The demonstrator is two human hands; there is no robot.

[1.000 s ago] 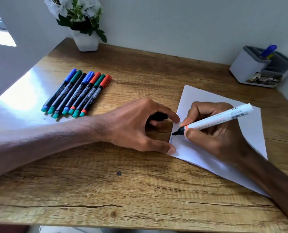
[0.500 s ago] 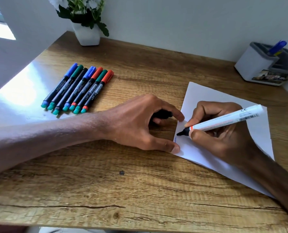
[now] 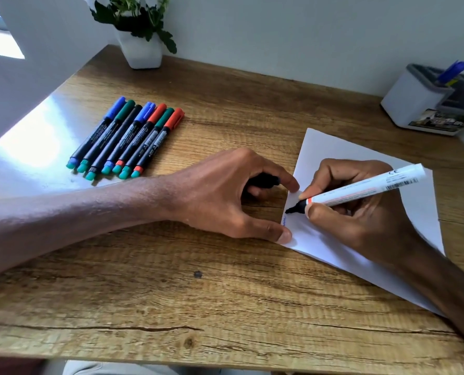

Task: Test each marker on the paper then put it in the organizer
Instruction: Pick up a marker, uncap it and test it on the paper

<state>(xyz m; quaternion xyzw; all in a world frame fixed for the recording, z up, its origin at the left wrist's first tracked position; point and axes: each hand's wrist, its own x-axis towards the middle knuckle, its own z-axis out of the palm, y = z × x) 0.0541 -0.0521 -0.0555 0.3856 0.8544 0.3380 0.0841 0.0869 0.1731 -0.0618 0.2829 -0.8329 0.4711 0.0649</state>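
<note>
Marker (image 3: pixel 361 191): white barrel, black tip on paper (image 3: pixel 347 150), w/ right hand (image 3: pixel 358 212).

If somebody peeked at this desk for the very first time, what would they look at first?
Probably the two hands in the middle: the right hand presses a white marker onto the left edge of the paper, while the left hand pins that edge and holds a black cap. Next, the row of seven colourful pens at the left, and the white organizer far right.
</note>
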